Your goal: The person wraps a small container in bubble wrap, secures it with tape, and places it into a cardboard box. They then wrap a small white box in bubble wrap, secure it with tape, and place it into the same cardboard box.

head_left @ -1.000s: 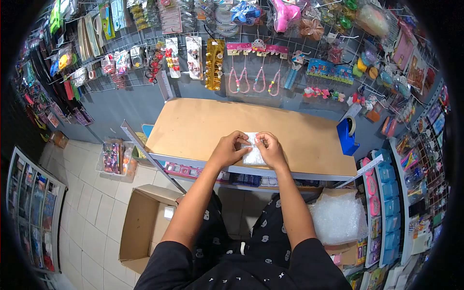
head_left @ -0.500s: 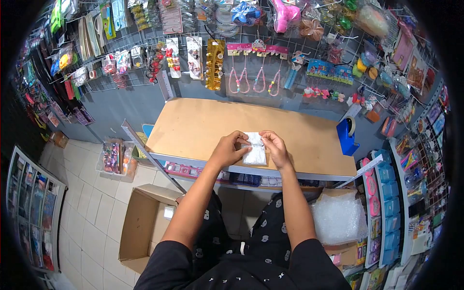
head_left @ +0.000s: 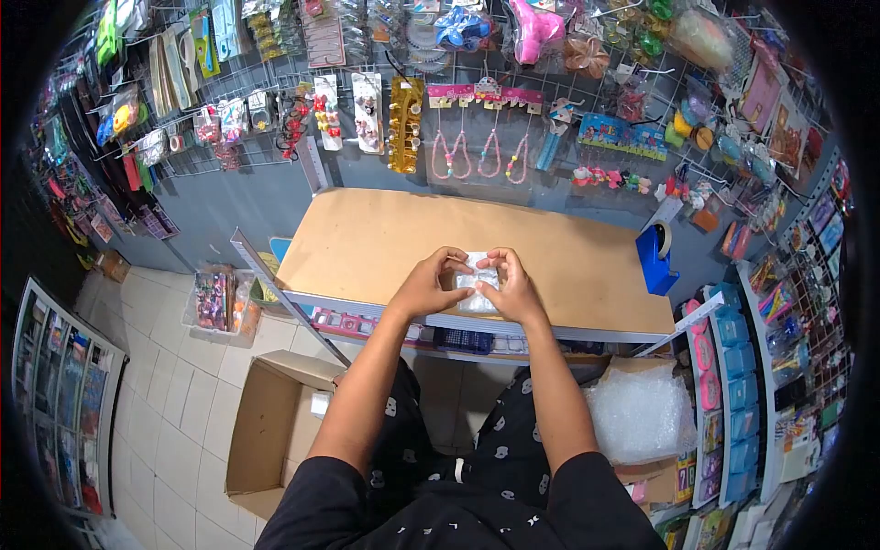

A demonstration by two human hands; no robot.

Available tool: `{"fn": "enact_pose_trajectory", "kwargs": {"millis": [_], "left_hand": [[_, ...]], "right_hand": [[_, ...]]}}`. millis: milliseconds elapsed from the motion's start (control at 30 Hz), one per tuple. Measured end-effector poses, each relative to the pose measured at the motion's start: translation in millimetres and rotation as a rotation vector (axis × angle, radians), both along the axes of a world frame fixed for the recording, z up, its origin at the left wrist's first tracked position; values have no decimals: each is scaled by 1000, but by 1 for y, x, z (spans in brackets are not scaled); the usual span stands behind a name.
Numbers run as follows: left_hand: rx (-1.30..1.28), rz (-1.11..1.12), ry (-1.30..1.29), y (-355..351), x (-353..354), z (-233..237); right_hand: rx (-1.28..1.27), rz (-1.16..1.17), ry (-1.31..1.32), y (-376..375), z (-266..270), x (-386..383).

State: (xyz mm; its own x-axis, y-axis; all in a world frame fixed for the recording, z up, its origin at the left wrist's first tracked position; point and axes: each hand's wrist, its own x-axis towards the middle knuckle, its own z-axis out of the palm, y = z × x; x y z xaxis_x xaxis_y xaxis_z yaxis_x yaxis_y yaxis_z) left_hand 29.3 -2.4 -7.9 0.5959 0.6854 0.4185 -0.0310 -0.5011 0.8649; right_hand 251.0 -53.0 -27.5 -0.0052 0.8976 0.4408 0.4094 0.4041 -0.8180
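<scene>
A small white packet (head_left: 476, 298), wrapped in what looks like clear plastic, lies near the front edge of the wooden tabletop (head_left: 376, 234). My left hand (head_left: 429, 286) curls around its left side, thumb and fingers on the top of it. From the right, my right hand (head_left: 511, 289) grips it the same way, with the thumb close to the left thumb. What is inside the wrapping cannot be made out, and the fingers cover part of it.
A blue tape dispenser (head_left: 656, 261) stands at the table's right end. Below left is an open cardboard box (head_left: 266, 431) with a small white box in it. Bubble wrap (head_left: 640, 412) lies at the lower right. Hanging accessories (head_left: 486, 96) cover the wall behind.
My right hand has moved left and down from the packet's upper right corner and now presses on its top. The left hand has stayed nearly in place.
</scene>
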Motion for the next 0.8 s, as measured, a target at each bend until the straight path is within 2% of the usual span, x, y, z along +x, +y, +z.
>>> {"fn": "enact_pose_trajectory", "kwargs": {"millis": [100, 200, 400, 500, 600, 700, 800], "left_hand": [[-82, 31, -16, 2, 2, -2], [-35, 110, -103, 4, 4, -7], [-129, 77, 18, 1, 1, -1], [-102, 75, 13, 4, 2, -3], [-66, 91, 36, 5, 2, -4], [-80, 89, 27, 3, 2, -1], [-59, 99, 39, 2, 2, 1]], "right_hand": [[-31, -26, -22, -3, 5, -2], [-48, -34, -27, -4, 7, -3], [-26, 9, 56, 1, -1, -3], [24, -37, -7, -4, 10, -2], [-190, 92, 295, 6, 10, 7], [-239, 179, 344, 11, 13, 6], [-167, 142, 129, 24, 8, 8]]}}
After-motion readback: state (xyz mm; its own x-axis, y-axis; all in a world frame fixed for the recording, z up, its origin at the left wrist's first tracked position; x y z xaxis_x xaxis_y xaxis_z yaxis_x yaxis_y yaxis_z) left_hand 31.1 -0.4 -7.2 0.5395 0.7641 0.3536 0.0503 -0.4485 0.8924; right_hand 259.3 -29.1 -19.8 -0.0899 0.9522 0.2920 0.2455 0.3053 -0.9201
